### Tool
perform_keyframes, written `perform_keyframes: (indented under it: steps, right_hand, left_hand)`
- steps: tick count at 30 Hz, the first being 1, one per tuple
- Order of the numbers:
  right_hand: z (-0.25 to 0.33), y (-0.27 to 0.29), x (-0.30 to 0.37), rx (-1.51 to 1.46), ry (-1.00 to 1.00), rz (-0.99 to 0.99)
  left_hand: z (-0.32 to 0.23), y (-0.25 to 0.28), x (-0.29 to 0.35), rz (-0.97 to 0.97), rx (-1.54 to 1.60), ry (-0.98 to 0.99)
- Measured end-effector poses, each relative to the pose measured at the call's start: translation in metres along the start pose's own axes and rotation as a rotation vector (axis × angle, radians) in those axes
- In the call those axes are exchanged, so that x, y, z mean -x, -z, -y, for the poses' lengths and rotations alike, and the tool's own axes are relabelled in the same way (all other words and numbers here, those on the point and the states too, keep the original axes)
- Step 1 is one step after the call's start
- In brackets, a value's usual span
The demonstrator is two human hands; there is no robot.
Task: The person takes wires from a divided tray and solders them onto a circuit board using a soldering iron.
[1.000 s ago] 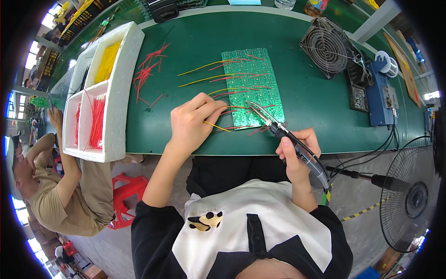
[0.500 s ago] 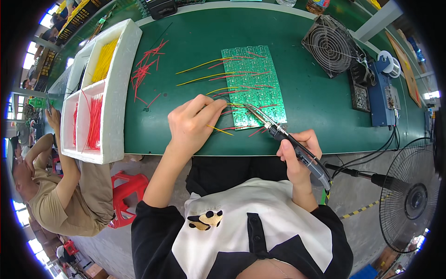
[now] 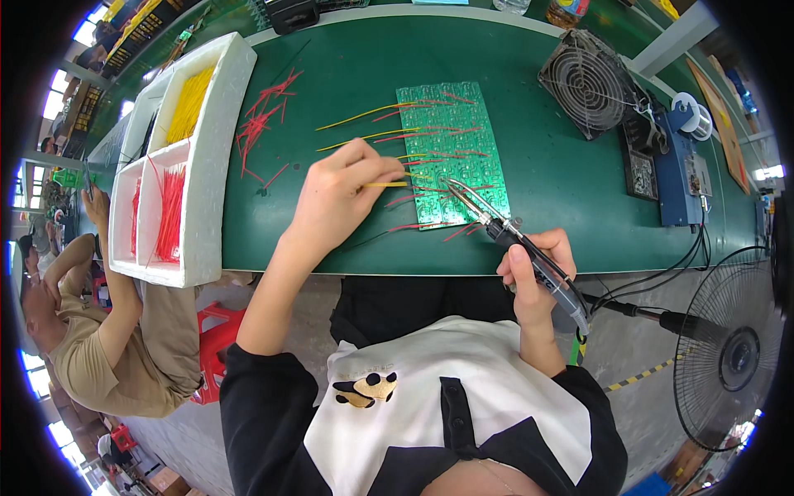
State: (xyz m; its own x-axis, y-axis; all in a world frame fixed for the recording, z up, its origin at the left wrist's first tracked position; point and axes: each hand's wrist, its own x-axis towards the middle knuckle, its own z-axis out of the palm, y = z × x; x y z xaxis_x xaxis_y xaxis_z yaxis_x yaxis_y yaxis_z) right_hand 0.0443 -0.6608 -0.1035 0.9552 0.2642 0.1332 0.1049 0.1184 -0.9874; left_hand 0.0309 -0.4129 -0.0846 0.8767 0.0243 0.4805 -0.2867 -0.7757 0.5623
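My left hand [image 3: 339, 194] is closed in a pinch on a thin yellow wire [image 3: 384, 184], just off the left edge of a green circuit board panel [image 3: 486, 124]. My right hand [image 3: 529, 285] grips a soldering iron [image 3: 517, 241] with a black handle, its metal tip over the board's lower middle. Red wires [image 3: 412, 226] and yellow wires [image 3: 356, 116] lie in rows across the board and stick out past its left side. The exact spot where the tip meets the board is too small to make out.
At left stands a white foam box [image 3: 213, 165] of yellow and red wires, beside a loose pile of red wires [image 3: 256, 124]. A square fan [image 3: 585, 87], a blue soldering unit [image 3: 680, 178] and a solder spool [image 3: 693, 116] are at right. Another person [image 3: 107, 355] sits at far left.
My left hand has risen slightly, and the yellow wire in it now lies level rather than slanting below the hand. The iron's tip has shifted a little to the right.
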Motion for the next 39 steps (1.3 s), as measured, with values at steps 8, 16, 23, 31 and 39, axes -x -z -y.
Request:
perform_keyframes:
  steps: [8, 16, 23, 31, 39]
  right_hand:
    - [-0.003, 0.001, 0.0, -0.03, 0.017, -0.01]
    - [-0.009, 0.0, -0.001, 0.066, 0.075, 0.033]
    - [-0.01, 0.0, 0.0, 0.082, 0.068, 0.051]
    - [-0.009, 0.0, 0.0, 0.079, 0.073, 0.055]
    - [-0.011, -0.001, 0.002, 0.068, 0.055, 0.053]
  left_hand:
    - [-0.008, -0.007, 0.015, 0.04, -0.012, 0.095]
    - [0.0, -0.011, 0.022, -0.004, -0.036, 0.063]
    - [-0.001, -0.011, 0.023, -0.016, 0.006, 0.063]
    - [0.0, -0.012, 0.024, -0.038, -0.038, -0.004]
    - [0.003, -0.014, 0.025, -0.058, -0.058, -0.037]
